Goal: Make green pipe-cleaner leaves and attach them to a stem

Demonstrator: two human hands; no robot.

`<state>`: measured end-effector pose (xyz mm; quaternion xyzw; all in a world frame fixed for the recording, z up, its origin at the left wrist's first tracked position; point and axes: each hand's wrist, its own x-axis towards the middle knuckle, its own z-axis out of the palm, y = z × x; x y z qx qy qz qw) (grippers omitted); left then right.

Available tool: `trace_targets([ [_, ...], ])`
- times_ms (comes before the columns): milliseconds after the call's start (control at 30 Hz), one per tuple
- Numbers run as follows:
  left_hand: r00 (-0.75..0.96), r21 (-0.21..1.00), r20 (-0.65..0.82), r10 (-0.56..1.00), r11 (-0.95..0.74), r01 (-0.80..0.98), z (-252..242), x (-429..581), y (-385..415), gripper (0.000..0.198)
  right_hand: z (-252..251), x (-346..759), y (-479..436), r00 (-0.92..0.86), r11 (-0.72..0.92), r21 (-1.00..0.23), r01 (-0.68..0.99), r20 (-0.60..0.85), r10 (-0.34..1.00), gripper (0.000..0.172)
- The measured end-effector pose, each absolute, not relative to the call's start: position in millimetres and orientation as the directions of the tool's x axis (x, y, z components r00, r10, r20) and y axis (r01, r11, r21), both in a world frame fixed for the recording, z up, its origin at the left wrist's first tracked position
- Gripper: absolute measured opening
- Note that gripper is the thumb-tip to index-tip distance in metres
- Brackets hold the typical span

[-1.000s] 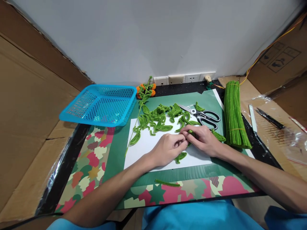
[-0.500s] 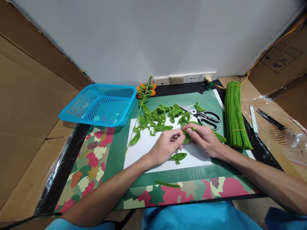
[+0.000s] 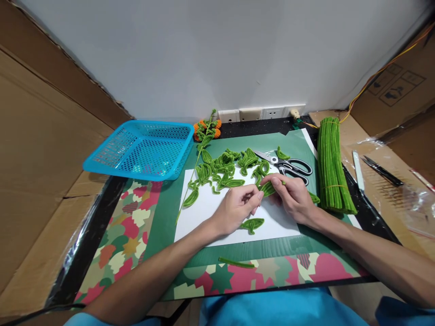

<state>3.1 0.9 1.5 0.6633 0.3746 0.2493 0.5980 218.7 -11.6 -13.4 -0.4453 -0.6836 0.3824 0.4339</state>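
Between my two hands is a green pipe-cleaner leaf [image 3: 268, 188], held above a white sheet of paper [image 3: 200, 222]. My left hand [image 3: 239, 206] pinches its left end with thumb and forefinger. At the other end, the fingers of my right hand [image 3: 288, 194] close on the leaf and partly hide it. Another finished-looking leaf shape [image 3: 252, 224] lies on the paper just below my hands. Beyond them spreads a pile of looped green leaf shapes [image 3: 224, 163]. Black-handled scissors [image 3: 288, 166] rest behind my right hand.
A blue mesh basket [image 3: 146, 151] stands back left, beside a stem with orange flowers [image 3: 207, 129]. At right lies a tied bundle of green pipe cleaners [image 3: 335, 167], with a white-handled tool [image 3: 358, 172] and black tweezers [image 3: 382, 171] past it. One short green piece [image 3: 236, 262] lies in front.
My right hand has shifted its grip slightly, and more of the leaf shows between the hands. My left hand stays almost in place.
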Motion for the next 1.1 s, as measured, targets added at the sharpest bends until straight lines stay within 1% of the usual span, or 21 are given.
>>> trace_targets([
  [67, 0.593, 0.98, -0.122, 0.796, 0.002, 0.199, 1, 3, 2, 0.042, -12, 218, -11, -0.219, 0.311, -0.897, 0.315, 0.25, 0.943, 0.044],
  [200, 0.586, 0.978, -0.135, 0.799, 0.012, 0.209, 1, 3, 2, 0.038, -8, 216, -9, -0.247, 0.265, -0.884, 0.385, 0.178, 0.953, 0.044],
  [400, 0.559, 0.99, -0.124, 0.82, 0.066, 0.122, 1, 4, 2, 0.036, -8, 212, -7, -0.274, 0.239, -0.852, 0.466, 0.118, 0.955, 0.044],
  [533, 0.567, 0.99, -0.125, 0.814, 0.068, 0.121, 2, 4, 1, 0.036, -8, 213, -5, -0.299, 0.246, -0.85, 0.466, 0.111, 0.948, 0.039],
  [700, 0.554, 0.993, -0.109, 0.825, 0.065, 0.098, 3, 4, 1, 0.033, -7, 215, -6, -0.305, 0.288, -0.877, 0.386, 0.173, 0.936, 0.033],
  [833, 0.509, 0.991, -0.095, 0.856, 0.031, 0.134, 1, 5, 2, 0.031, -10, 215, -7, -0.35, 0.386, -0.826, 0.41, 0.248, 0.903, 0.027],
  [1000, 0.445, 0.964, -0.038, 0.894, -0.085, 0.253, -1, 7, 1, 0.031, -18, 216, -9, -0.387, 0.479, -0.749, 0.459, 0.316, 0.866, 0.024],
  [1100, 0.397, 0.931, -0.038, 0.917, -0.112, 0.348, -3, 8, 0, 0.03, -23, 217, -11, -0.402, 0.503, -0.728, 0.466, 0.332, 0.853, 0.025],
])
